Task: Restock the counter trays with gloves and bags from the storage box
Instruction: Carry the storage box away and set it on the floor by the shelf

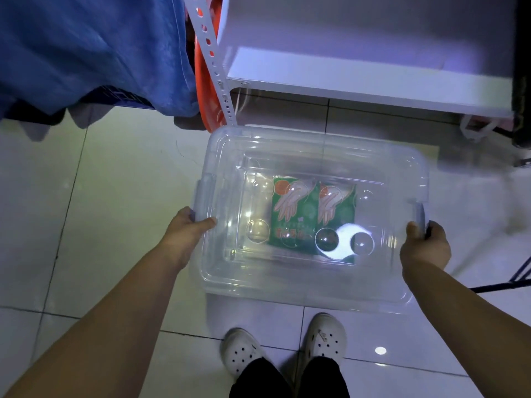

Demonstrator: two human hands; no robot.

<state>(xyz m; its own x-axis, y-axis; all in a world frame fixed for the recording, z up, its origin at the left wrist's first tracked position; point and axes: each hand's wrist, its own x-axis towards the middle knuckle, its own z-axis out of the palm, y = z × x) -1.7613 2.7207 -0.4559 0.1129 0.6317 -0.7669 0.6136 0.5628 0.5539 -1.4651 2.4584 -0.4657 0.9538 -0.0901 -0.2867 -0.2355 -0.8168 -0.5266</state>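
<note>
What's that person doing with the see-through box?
A person is gripping a clear storage box by its two side handles, left hand on one end and right hand on the other. Its lid looks closed. Two green glove packs lie side by side inside. The box is over the tiled floor, in front of a white shelf.

Clear plastic storage box (pixel 287 288), lid (pixel 316 156) on, level, long side across the view, held up by both short ends. Inside, visible through the lid: 2 green glove packets (pixel 290 216), flat, side by side, touching.
</note>
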